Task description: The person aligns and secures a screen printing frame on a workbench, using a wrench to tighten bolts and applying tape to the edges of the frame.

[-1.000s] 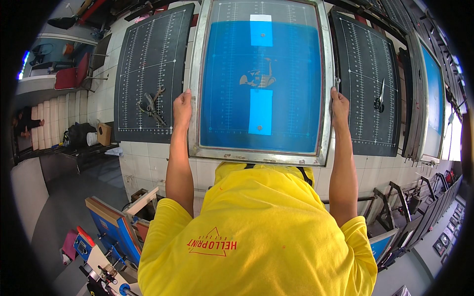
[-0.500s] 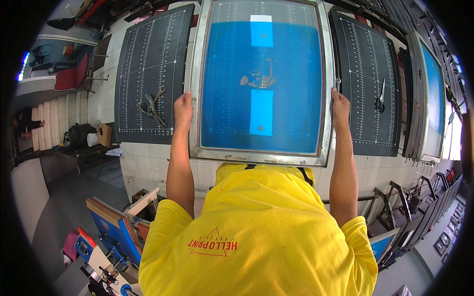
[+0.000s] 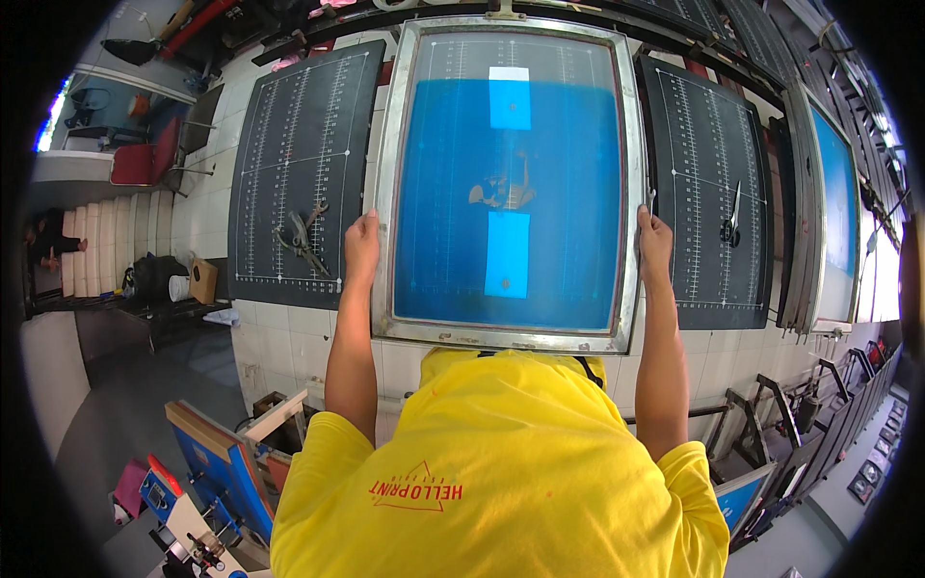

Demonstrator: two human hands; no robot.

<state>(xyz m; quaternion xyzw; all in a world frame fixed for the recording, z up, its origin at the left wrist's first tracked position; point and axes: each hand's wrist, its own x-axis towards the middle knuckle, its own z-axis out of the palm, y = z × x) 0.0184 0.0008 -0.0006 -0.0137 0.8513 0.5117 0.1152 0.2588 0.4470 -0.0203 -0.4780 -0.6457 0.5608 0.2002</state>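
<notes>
I see my left hand (image 3: 360,246) and right hand (image 3: 655,241), fingers clamped on the blue screen frame (image 3: 510,183), holding it flat on the board; lifting it away is not yet done.

The person wears a bright yellow short-sleeved T-shirt (image 3: 511,462), its fabric smooth with a few soft folds across the chest. A red print sits low on the front: a thin outlined triangle with a line of red lettering through it. Both forearms are bare from the sleeve hems up, and the left hand (image 3: 361,246) and right hand (image 3: 655,241) appear ungloved, with no ring or watch discernible at this distance.
</notes>
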